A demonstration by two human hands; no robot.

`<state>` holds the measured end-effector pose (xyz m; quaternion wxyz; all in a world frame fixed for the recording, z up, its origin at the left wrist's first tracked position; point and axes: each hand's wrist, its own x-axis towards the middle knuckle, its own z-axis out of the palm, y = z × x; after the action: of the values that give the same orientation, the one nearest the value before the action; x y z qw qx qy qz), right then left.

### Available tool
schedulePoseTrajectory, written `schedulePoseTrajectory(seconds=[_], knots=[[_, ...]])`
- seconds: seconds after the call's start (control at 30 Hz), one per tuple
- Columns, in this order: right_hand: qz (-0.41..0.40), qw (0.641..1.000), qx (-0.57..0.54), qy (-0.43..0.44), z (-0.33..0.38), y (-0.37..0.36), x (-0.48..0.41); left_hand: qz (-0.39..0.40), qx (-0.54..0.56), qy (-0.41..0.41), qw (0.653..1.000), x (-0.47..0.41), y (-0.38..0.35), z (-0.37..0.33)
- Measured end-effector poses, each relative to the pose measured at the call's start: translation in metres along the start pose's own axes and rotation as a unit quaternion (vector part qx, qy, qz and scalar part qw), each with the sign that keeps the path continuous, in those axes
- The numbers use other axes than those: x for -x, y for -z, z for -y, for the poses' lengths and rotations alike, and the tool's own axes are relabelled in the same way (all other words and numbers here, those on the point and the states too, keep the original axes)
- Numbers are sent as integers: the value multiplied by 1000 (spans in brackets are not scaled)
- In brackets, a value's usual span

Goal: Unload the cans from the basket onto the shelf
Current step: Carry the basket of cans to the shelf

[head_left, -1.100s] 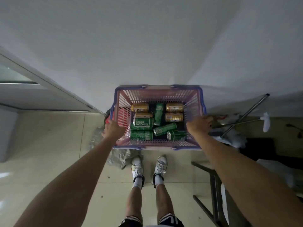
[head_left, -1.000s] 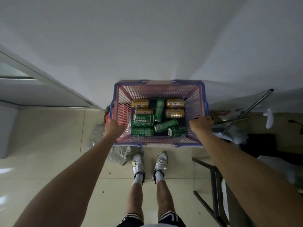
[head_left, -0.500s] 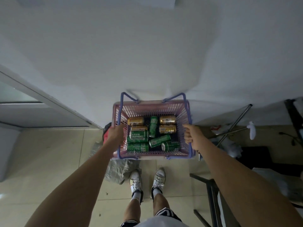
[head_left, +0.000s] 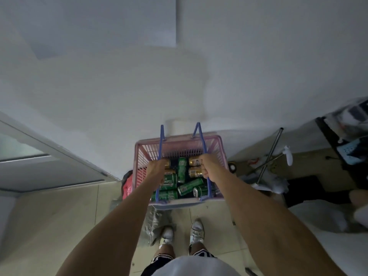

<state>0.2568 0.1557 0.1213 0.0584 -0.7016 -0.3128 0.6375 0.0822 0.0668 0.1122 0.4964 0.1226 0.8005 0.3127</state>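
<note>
Wears a white shirt (head_left: 199, 265) and dark striped shorts (head_left: 159, 260) at the bottom edge, centre; stands in white sneakers (head_left: 167, 236) on pale floor tiles (head_left: 69, 216). Stretches both bare forearms from the lower corners toward the middle of the frame. Grips the left blue handle (head_left: 161, 140) with the left hand (head_left: 157, 169), fingers wrapped round the bar. Grips the right blue handle (head_left: 201, 140) with the right hand (head_left: 209, 166) the same way, fingers curled tight round it. Holds the pink basket (head_left: 142, 162) up by these two upright handles at mid-frame, just beyond the feet and over a crumpled plastic sheet (head_left: 157, 218) on the tiles. Carries the cans inside, all lying on their sides on the basket floor: green cans (head_left: 190, 186) crowded toward the near wall, one with TSINGTAO lettering upside down, one more pointing away between the hands; gold cans (head_left: 196, 172) toward the far wall, two beside the right hand, others partly hidden under the left hand. Shows a red bag (head_left: 127, 188) just left of the basket, low down. Takes in, further right, crossed metal poles (head_left: 268, 162) leaning at the foot of the wall, and a dark rack (head_left: 330, 140) at the right edge, contents too blurred to tell. Ends at a plain white wall (head_left: 179, 76) across the upper half, with a grey door frame (head_left: 59, 152) at the left edge
</note>
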Motion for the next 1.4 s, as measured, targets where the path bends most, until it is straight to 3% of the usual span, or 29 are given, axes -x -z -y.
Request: schedulePoseTrajectory(seconds=[0.2, 0.43, 0.57, 0.73, 1.0, 1.17, 1.27, 1.4], knots=[[-35, 997, -67, 2, -24, 12, 37, 73, -59, -61, 994, 11, 5, -10], [-94, 975, -200, -32, -109, 18, 94, 163, -176, -109, 965, 39, -14, 18], [-127, 944, -299, -51, -173, 19, 127, 199, -227, -126, 945, 71, -33, 43], [-186, 893, -404, -58, -259, 12, 166, 305, -298, -112, 898, 115, -53, 83], [-273, 789, -537, -117, -412, -2, 234, 379, -451, -127, 798, 203, -109, 185], [-306, 700, -636, -111, -520, -24, 287, 395, -564, -224, 690, 270, -136, 276], [-328, 646, -680, -112, -583, -42, 320, 432, -607, -238, 623, 313, -150, 333], [-353, 575, -728, -124, -654, -57, 353, 451, -641, -270, 559, 367, -162, 402]])
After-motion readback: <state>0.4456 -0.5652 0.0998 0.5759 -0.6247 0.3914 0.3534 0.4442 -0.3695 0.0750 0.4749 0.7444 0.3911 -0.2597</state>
